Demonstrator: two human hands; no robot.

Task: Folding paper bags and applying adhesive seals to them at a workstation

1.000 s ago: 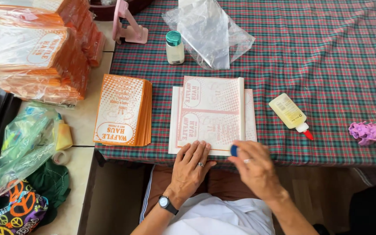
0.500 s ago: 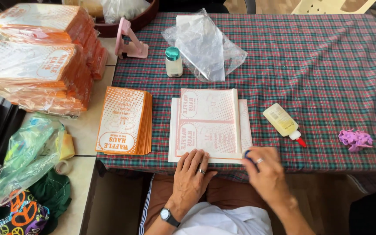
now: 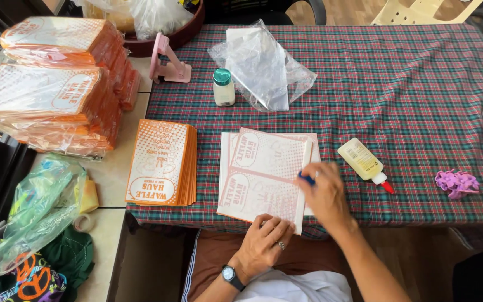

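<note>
A flat pink-printed paper sheet (image 3: 264,168) lies on a small pile of like sheets at the table's near edge. My left hand (image 3: 264,243) presses its near edge, fingers spread; a watch is on that wrist. My right hand (image 3: 324,196) grips a small blue-tipped tool (image 3: 306,179) and holds it against the sheet's right edge, beside a folded white strip. A pile of folded orange-and-white paper bags (image 3: 163,162) sits just left of the sheet.
A yellow glue bottle with a red tip (image 3: 363,162) lies right of my hand; a purple scrap (image 3: 457,183) further right. Behind are a green-capped jar (image 3: 223,88), a clear plastic bag (image 3: 264,64), a pink stand (image 3: 169,61). Wrapped orange bag bundles (image 3: 51,89) fill the left.
My right hand has moved from the sheet's near edge up along its right side with the blue-tipped tool. My left hand stays on the near edge.
</note>
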